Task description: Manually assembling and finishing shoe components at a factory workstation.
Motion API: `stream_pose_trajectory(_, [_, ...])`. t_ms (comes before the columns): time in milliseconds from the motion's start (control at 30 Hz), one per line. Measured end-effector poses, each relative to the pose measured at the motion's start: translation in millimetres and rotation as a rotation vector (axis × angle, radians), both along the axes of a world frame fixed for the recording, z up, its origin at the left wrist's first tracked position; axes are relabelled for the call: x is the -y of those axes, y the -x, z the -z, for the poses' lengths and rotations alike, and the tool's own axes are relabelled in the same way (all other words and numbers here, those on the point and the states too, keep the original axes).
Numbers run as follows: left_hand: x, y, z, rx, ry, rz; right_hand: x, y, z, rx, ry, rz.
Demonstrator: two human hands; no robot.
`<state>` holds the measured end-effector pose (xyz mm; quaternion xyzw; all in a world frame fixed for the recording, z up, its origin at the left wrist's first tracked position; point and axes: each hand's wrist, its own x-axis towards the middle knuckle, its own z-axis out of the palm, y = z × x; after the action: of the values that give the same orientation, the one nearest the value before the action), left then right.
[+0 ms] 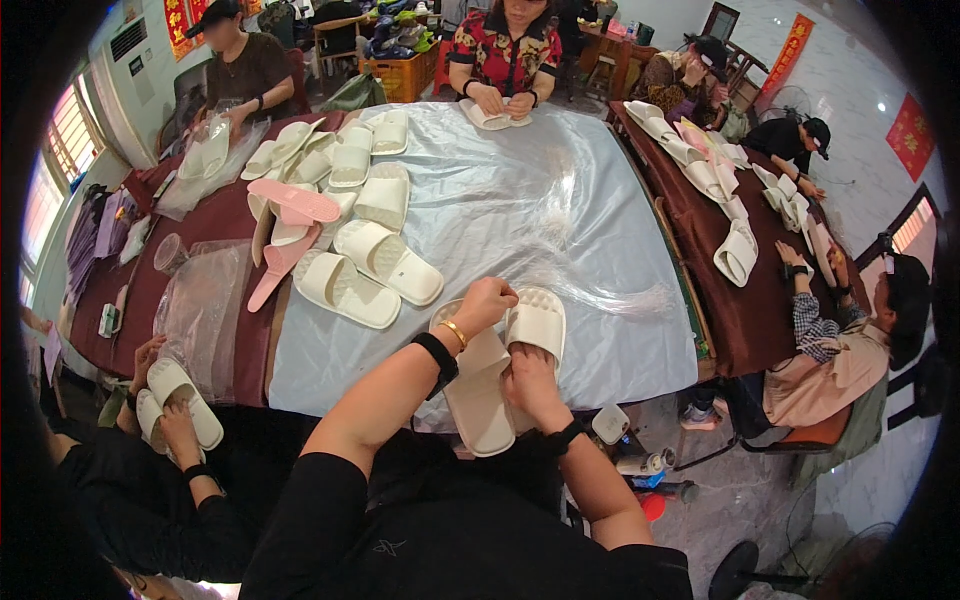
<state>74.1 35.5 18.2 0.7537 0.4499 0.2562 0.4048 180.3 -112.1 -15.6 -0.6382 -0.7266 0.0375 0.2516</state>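
1. The head view looks down at two cream slippers, the left slipper (480, 405) and the right slipper (537, 324). They sit side by side at the near edge of the shiny pale cloth (490, 215), close to the person's body. The heel of the left slipper pokes past the edge. Being this close likely makes them easy to see and reach.

2. The right hand (533, 380) holds the right slipper, with its fingers tucked in under the strap. That probably helps stop the slipper from sliding about.

3. The left hand (488, 302) is over the front of the pair, and its wrist covers part of the left slipper. Its fingers are bent in and near each other, with their tips by the toe of the right slipper. I can't tell if they pinch anything.

4. More cream slippers (368, 262) lie in a messy heap on the left side of the cloth, with pink slippers (305, 203) on top of some. The heap being off to the side seems to leave room for the hands.

5. A clear plastic bag (205, 320) lies flat on the dark red cloth (135, 285), left of the heap.

6. At the lower left, a co-worker's hand (180, 430) is on another pair of slippers (190, 392).
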Motion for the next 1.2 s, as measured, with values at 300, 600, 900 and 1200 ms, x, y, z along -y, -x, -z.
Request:
stream_pose_trajectory(300, [-20.9,-12.0,12.6,0.076,0.206,0.270,2.0,-5.3,-7.2,0.032,0.023,-0.031])
stream_pose_trajectory(600, [-16.3,-15.1,5.5,0.176,0.328,0.300,4.9,-8.2,-10.5,0.050,0.022,-0.037])
stream_pose_trajectory(900, [-8.4,1.4,16.4,0.353,0.272,0.157,25.9,-16.3,-33.2,-0.321,-0.285,0.041])
stream_pose_trajectory(1200, [25.9,14.3,7.6,0.327,0.134,0.120,-64.5,-31.9,-20.1,-0.498,-0.199,0.116])
